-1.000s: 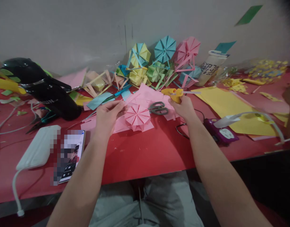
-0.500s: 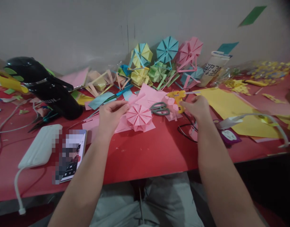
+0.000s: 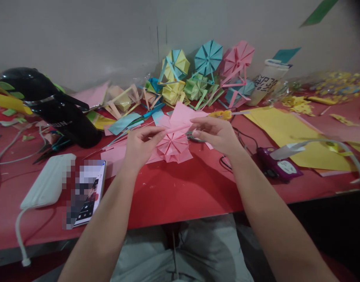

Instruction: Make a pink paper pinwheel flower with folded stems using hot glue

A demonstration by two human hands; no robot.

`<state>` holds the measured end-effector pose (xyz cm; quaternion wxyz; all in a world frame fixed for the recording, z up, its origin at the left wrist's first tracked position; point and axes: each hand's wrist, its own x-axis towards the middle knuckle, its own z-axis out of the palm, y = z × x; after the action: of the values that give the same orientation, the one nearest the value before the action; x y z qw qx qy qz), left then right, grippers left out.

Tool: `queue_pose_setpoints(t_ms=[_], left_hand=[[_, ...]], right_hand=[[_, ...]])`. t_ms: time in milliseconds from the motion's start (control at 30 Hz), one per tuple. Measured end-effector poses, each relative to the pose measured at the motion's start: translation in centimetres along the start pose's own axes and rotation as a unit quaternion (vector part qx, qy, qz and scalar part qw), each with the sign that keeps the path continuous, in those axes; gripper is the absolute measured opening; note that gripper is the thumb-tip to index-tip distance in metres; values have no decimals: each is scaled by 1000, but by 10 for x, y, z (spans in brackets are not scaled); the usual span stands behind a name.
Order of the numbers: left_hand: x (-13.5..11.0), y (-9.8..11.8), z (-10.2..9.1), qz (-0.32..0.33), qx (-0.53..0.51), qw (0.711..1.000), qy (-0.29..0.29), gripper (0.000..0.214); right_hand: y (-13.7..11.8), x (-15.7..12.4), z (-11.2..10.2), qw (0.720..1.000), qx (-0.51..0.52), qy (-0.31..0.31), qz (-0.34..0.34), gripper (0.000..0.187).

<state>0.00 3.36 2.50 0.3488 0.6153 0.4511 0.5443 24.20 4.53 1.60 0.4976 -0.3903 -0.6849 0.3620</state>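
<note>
A narrow pink paper strip (image 3: 178, 128), folded or rolled, spans the space between my two hands. My left hand (image 3: 143, 147) pinches its left end between thumb and fingers. At the other end, the fingers of my right hand (image 3: 216, 133) close round the strip. Just below it sits a pink folded-paper rosette (image 3: 172, 147) on the table, over flat pink sheets (image 3: 182, 113). Behind my right hand lies a yellow hot glue gun (image 3: 221, 114), its lower part hidden. Green-handled scissors (image 3: 194, 138) show only partly beside the right fingertips.
Several folded-paper lanterns (image 3: 208, 58) lean against the wall. A black bottle (image 3: 71, 117), a white power bank (image 3: 49, 180) and a phone (image 3: 90, 192) are on the left. Yellow paper (image 3: 303, 137), a purple power socket (image 3: 278, 164) and cables lie right on the red table (image 3: 180, 192).
My right hand has left the glue gun and moved left to the free end of the pink strip. My left hand keeps its pinch, nearly in place.
</note>
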Motion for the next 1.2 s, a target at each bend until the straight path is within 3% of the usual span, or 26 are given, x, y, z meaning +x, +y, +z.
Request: queue_pose_setpoints(t_ms=[333,433,533,633,733,967,1100,1200], left_hand=[[1,-2,3,-5,1,1000,-16,10],[3,-10,-1,-9,27,1000,7,15],[4,-18,-5,-34,139,989,24,21],[3,-21,-5,-72,247,966,-34,30],[1,-20,-4,-108,270,953,-82,30],[0,-9,1,-148,102,981,-70,10],[0,-10,3,-120,-11,992,-49,13],[0,-10,4,-157,-82,984,-26,16]], right_hand=[[1,-1,12,998,6,61,13,42],[5,1,13,995,60,81,19,39],[10,0,17,984,162,56,46,39],[13,-1,23,977,207,8,56,38],[14,-3,28,977,208,-22,42,36],[14,-5,29,975,219,-11,44,36],[12,-6,27,977,208,-21,33,38],[12,-6,28,979,201,-16,23,37]])
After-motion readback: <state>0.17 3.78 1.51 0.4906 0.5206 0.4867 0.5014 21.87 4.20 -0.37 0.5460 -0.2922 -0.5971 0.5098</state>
